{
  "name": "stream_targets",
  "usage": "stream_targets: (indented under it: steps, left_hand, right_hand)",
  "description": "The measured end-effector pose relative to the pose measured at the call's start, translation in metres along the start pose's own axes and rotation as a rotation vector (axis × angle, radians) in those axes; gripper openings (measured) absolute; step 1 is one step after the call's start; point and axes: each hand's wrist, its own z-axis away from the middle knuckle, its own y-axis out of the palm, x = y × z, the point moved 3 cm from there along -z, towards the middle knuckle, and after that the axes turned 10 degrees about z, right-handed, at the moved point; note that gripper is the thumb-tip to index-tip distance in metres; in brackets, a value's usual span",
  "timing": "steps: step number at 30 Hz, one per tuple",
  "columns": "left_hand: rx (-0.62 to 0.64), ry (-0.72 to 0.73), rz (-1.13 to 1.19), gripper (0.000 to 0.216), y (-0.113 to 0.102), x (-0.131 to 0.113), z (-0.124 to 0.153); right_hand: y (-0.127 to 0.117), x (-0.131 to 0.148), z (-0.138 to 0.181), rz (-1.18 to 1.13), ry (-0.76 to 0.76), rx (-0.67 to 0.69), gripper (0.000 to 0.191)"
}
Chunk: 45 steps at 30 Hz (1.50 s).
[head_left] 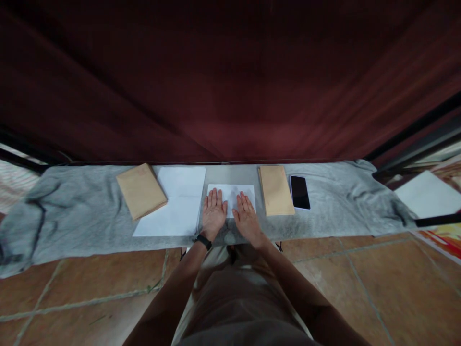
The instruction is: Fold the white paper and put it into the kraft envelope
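Left hand (213,211), right hand (247,217) palms down, fingers straight, grasping nothing, laid across small white paper (231,191); forearms converging forward. Paper on grey cloth (334,202), left of phone (300,192).

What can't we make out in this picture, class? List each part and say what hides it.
All in the head view:
- Parts of the small white paper: covered by the left grip and right grip.
- The left side of the large white sheet: partly hidden under the brown packet.
- Whatever is behind the red curtain: the cloth blocks it.
- The rest of the colourful print: cut off by the right edge.
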Motion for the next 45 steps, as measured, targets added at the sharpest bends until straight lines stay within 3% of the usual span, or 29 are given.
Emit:
stream_targets:
  steps: [11, 20, 29, 38, 45]
  left_hand:
    - [-0.008, 0.015, 0.023, 0.058, -0.005, -0.001, 0.002]
    - [0.142, 0.190, 0.112, 0.055, 0.005, -0.036, -0.018]
    - [0.075, 0.111, 0.065, 0.057, 0.010, -0.017, -0.038]
    - [-0.069, -0.030, 0.054, 0.060, 0.001, -0.001, -0.003]
    - [-0.095, -0.022, 0.089, 0.061, -0.005, 0.000, 0.018]
  right_hand:
    - [0.010, -0.008, 0.003, 0.079, 0.030, 0.035, 0.056]
    - [0.010, -0.006, 0.002, 0.107, 0.011, 0.032, 0.052]
    - [0.010, -0.008, 0.000, 0.100, 0.037, 0.045, 0.055]
    - [0.010, -0.007, 0.002, 0.090, 0.029, 0.014, 0.055]
    - [0.013, -0.009, 0.001, 0.072, 0.040, 0.021, 0.054]
